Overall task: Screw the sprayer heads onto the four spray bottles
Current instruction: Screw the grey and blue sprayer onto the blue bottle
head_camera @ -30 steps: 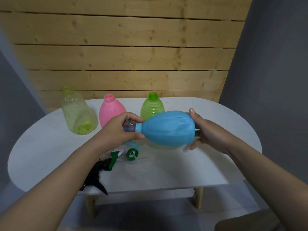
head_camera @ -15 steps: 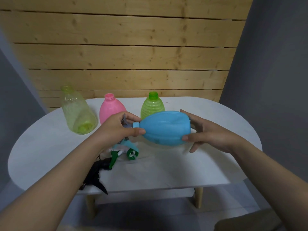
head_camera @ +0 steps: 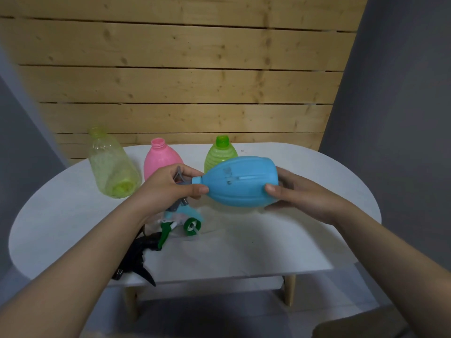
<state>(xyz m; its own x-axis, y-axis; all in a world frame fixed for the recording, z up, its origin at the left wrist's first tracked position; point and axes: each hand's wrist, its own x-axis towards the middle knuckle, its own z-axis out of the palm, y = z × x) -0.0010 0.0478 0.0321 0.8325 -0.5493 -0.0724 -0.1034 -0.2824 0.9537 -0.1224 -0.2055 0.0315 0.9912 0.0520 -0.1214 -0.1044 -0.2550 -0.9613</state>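
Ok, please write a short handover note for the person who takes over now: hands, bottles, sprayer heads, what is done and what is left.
Left hand: grips the grey sprayer head at the neck of the blue bottle.
Right hand: holds the blue bottle's base; the bottle lies sideways in the air above the white table.
Standing at the back, open necks, no heads: clear yellow bottle, pink bottle, green bottle.
Loose heads near the front edge: green-and-white head, black head, a light blue one partly hidden.
Done: none confirmed; whether the grey head is tight cannot be seen.
Left: finish blue, then the other three.
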